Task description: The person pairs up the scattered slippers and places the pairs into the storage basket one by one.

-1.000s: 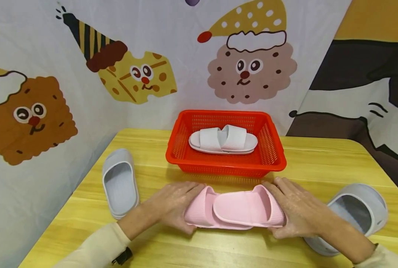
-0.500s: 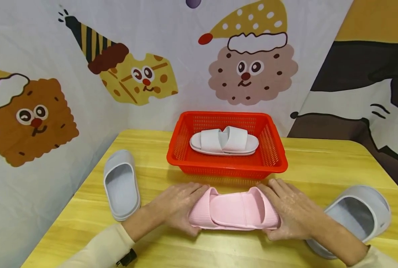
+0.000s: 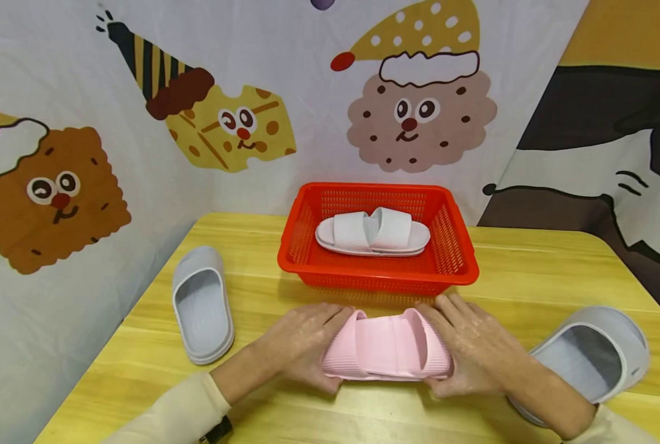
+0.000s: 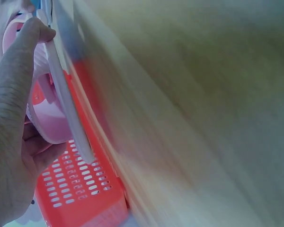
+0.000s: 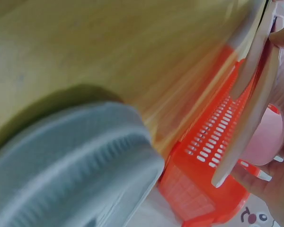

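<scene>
Two pink slippers point(image 3: 391, 345) are nested lengthwise, one overlapping the other, so their ribbed straps stand close together. My left hand point(image 3: 309, 344) grips the left slipper around its strap and sole. On the opposite side my right hand point(image 3: 466, 345) holds the right slipper the same way. In the left wrist view, the thumb lies on the sole edge of the pink slipper point(image 4: 61, 99) and the fingers curl below. The right wrist view shows two stacked pink soles point(image 5: 251, 118), with the hand cut off by the frame edge.
Behind the hands stands a red plastic basket point(image 3: 377, 277) with a pair of white slippers point(image 3: 371, 233) inside. A grey slipper point(image 3: 202, 311) lies at the table's left; another grey slipper point(image 3: 593, 351) sits at right, partly behind my right forearm. A printed cloth point(image 3: 319, 123) hangs behind.
My hands have come closer together, pushing the pink slippers into each other so they overlap more. The basket and grey slippers have stayed put.
</scene>
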`<move>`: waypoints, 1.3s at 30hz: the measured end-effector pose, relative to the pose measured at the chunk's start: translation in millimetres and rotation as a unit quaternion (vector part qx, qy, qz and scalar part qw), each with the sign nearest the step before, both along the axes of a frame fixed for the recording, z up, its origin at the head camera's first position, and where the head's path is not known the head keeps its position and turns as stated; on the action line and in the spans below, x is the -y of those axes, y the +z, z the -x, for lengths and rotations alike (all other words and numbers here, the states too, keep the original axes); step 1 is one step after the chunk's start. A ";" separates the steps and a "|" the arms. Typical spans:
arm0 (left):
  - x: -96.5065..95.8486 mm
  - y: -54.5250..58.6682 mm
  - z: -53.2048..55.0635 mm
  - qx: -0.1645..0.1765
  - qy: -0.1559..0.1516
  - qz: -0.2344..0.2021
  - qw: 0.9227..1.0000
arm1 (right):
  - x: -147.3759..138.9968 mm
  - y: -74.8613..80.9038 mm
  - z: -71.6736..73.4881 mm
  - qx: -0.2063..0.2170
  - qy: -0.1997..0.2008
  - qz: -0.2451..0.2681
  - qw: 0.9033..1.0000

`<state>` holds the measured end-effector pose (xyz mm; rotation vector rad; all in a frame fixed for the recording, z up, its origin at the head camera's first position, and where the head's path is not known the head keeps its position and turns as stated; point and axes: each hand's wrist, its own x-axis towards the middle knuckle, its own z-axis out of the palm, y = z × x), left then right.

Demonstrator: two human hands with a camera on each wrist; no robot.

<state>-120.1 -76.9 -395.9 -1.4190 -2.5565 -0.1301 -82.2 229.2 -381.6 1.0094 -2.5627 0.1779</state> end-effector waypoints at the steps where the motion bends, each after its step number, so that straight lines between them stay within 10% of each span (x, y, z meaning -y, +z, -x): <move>1: -0.9 0.1 -0.3 -0.001 0.000 -0.001 1.000 | 1.3 -0.2 -0.3 -0.002 0.000 0.001 1.000; 39: -16.8 -0.6 -7.0 -0.003 -0.002 -0.028 1.000 | 41.6 0.7 -2.0 -0.016 0.004 0.036 0.999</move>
